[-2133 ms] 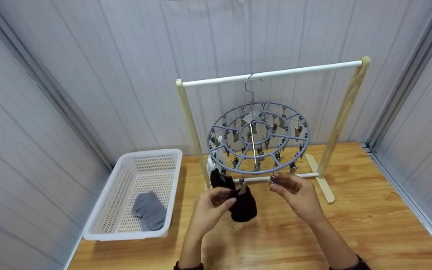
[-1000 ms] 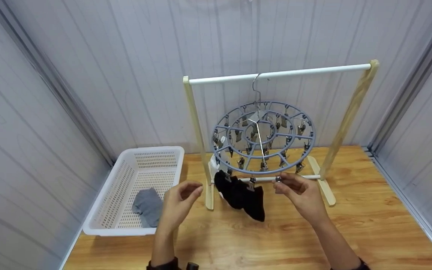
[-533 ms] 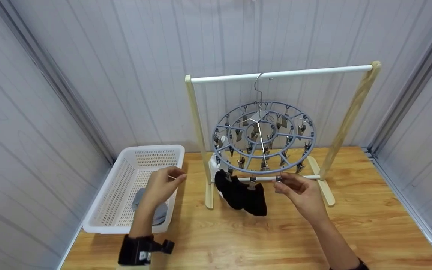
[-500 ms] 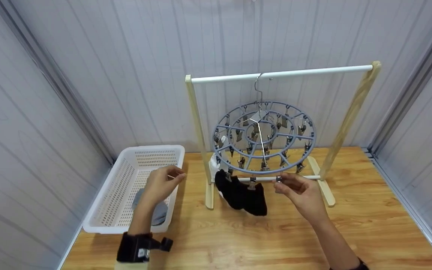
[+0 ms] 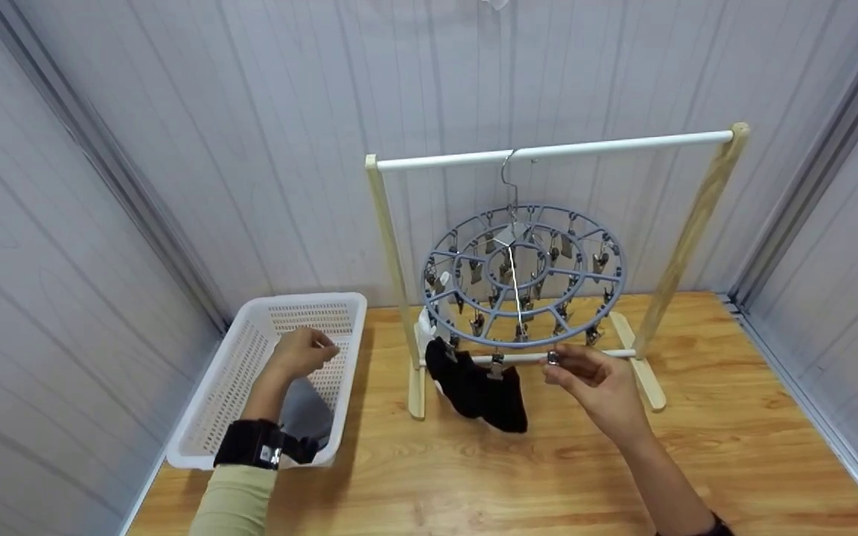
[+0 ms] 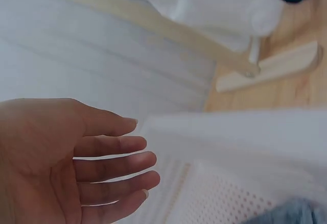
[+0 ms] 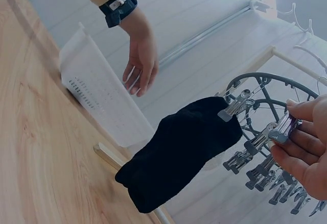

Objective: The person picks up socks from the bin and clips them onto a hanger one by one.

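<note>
My left hand (image 5: 301,353) hovers over the white basket (image 5: 358,350), fingers relaxed and holding nothing. Below it in the basket lies a grey sock (image 5: 307,408), partly hidden by my forearm. My right hand (image 5: 599,383) pinches a metal clip (image 7: 284,128) at the near edge of the round blue-grey drying hanger (image 5: 518,344). Just left of that clip, a black sock (image 7: 184,147) hangs from another metal clip (image 7: 236,105). More black fabric hangs beside it, and a white sock (image 5: 427,327) hangs behind at the hanger's left side.
A stand with a white bar (image 5: 608,146) and wooden legs (image 5: 701,212) bears the hanger by its hook. Several bare clips dangle from the rings. All stands on a wooden table (image 5: 474,484) between pale panel walls (image 5: 265,134).
My left hand has let go of the black sock and moved left over the basket. The sock now hangs from its clip. My right hand has stayed at its clip.
</note>
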{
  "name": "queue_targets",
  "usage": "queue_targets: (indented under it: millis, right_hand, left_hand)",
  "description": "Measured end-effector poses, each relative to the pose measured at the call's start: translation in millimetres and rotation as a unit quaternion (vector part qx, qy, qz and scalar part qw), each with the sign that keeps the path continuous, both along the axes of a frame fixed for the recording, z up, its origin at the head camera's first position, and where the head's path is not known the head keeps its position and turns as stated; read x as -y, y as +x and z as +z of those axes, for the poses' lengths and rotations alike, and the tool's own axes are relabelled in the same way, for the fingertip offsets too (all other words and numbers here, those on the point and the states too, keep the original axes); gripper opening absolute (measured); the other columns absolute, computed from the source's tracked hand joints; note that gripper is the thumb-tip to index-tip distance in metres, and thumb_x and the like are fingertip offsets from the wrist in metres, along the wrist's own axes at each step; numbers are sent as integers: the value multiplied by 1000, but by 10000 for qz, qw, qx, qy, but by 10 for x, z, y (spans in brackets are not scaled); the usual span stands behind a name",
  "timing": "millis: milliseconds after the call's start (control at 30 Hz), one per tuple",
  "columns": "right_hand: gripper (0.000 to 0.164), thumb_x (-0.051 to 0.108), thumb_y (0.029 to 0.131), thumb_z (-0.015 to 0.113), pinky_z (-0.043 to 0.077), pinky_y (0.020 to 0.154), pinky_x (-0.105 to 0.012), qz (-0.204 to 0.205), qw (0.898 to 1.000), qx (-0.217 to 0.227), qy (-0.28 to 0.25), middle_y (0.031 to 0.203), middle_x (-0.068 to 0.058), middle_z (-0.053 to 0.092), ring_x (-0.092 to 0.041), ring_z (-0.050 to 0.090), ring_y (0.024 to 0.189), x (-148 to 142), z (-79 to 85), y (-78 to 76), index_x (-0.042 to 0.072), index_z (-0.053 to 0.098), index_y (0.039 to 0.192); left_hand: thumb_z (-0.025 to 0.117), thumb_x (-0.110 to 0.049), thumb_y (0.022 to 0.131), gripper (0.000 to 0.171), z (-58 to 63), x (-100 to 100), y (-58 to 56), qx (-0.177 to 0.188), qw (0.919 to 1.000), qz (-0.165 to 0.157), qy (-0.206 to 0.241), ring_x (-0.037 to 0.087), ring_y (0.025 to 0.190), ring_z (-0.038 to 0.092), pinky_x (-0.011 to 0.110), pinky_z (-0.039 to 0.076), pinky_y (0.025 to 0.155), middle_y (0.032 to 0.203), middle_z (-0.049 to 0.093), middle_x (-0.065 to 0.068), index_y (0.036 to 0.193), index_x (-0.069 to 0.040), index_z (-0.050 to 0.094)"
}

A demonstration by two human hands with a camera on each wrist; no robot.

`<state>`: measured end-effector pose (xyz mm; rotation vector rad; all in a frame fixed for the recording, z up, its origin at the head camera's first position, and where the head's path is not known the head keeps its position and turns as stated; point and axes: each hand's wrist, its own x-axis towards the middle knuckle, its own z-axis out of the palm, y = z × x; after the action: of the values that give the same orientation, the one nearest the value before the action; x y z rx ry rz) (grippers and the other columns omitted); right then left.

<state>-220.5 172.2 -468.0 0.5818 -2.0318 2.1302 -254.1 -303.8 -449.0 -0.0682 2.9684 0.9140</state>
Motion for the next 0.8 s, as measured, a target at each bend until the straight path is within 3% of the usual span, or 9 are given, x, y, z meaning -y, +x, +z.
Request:
queue_targets:
  millis: [67,300,500,633,800]
  right_hand:
    - [28,-12,93,72,63,81,-40,16,10000,-28,-1,104,-17,78,-26,78,87,1,-8,2,-14,69,121]
    - [28,-10,95,73,63,80,-39,-20,10000,-91,29,108,-30,74,-26,78,88,0,-41,11,-8,71,122]
    - [26,-10,95,72,63,80,-36,-116,9999,-104,-56,107,-20,77,-24,78,90,10,-35,19,-10,71,121]
    - [25,-9,94,73,63,80,-34,-195,9997,-141,-25,106,-17,78,-23,78,90,16,-41,18,-8,73,119]
    - [25,-9,94,74,63,78,-33,-146,9995,-266,-69,105,-27,75,-23,78,83,20,-53,17,-8,74,118]
  left_hand:
    - [71,-17,97,25,-72,80,-30,132,9999,16,-66,23,72,71,34,55,63,85,75,15,104,7,76]
    - [70,-15,95,24,-249,294,-76,587,9973,259,-346,21,70,64,33,52,61,83,70,12,99,9,75]
    - [68,-13,96,21,-331,440,-110,1139,9916,605,-92,18,67,56,31,47,61,82,64,8,102,7,72]
    - [71,-10,91,24,-381,527,-100,1231,9902,660,87,22,74,59,32,50,65,88,66,10,106,9,71]
    - [79,-9,83,21,-421,583,-62,1286,9893,688,100,24,80,58,35,49,69,87,65,9,97,4,71]
